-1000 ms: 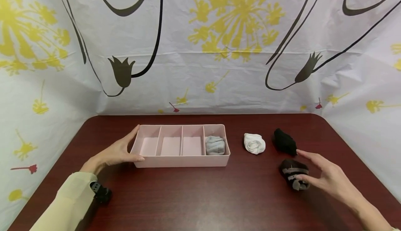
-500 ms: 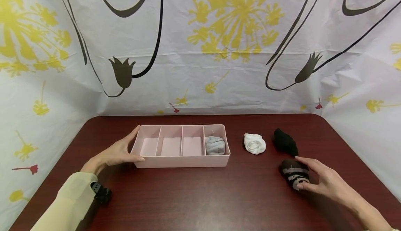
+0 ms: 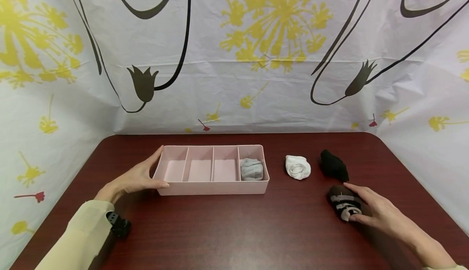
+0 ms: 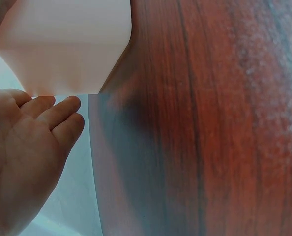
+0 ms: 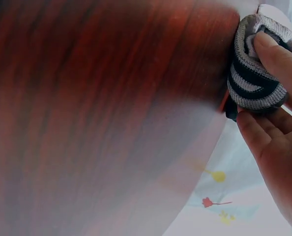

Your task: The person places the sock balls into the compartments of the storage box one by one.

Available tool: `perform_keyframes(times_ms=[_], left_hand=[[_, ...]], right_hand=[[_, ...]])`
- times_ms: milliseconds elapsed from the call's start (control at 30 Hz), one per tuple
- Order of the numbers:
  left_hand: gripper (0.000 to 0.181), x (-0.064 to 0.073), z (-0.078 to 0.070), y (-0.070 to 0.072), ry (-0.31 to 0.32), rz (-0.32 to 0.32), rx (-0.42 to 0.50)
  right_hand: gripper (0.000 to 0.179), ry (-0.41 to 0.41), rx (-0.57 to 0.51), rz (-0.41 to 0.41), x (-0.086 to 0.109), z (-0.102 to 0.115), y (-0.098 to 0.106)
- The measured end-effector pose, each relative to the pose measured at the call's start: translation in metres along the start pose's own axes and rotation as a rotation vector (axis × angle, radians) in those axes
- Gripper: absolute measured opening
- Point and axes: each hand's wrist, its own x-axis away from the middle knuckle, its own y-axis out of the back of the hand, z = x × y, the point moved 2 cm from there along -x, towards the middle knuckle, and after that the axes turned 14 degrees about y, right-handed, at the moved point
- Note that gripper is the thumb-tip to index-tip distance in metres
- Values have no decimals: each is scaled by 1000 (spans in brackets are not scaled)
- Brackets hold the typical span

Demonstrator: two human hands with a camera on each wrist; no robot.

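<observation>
My left hand (image 3: 136, 178) grips the left end of a pink divided box (image 3: 212, 188), thumb on the front wall and a fingertip at the back corner. In the left wrist view, several fingertips (image 4: 62, 113) lie against the box end (image 4: 62, 59). A grey rolled sock (image 3: 251, 170) sits in the rightmost compartment. My right hand (image 3: 386, 213) pinches a dark striped rolled sock (image 3: 343, 200) on the table's right side. The right wrist view shows the thumb (image 5: 278, 59) at the coiled end of this striped sock (image 5: 256, 81), with fingers on its opposite side.
A white rolled sock (image 3: 298, 167) lies right of the box. Beyond the striped one is a black rolled sock (image 3: 333, 165), close to my right fingertips. The dark red wooden table (image 3: 234, 229) meets a patterned white sheet (image 3: 220, 99) at the back and sides.
My right hand has closed in on the striped sock; its forefinger has come down from beside the black sock and its thumb now presses the coiled end. The left hand and box stay put.
</observation>
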Motion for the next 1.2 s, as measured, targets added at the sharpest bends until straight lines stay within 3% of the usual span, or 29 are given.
perform_keyframes(times_ms=[267,567,867,1200], left_hand=[[116,0,1,0,0,1,12],[116,-2,3,-2,19,-1,17],[116,-2,4,-1,16,-5,14],[116,-2,3,-2,18,-3,7]], right_hand=[[85,-6,17,-17,0,2,0],[81,-42,-39,-43,-11,11,1],[81,-52,-142,-70,-35,24,3],[85,-26,-154,-145,-71,38,2]])
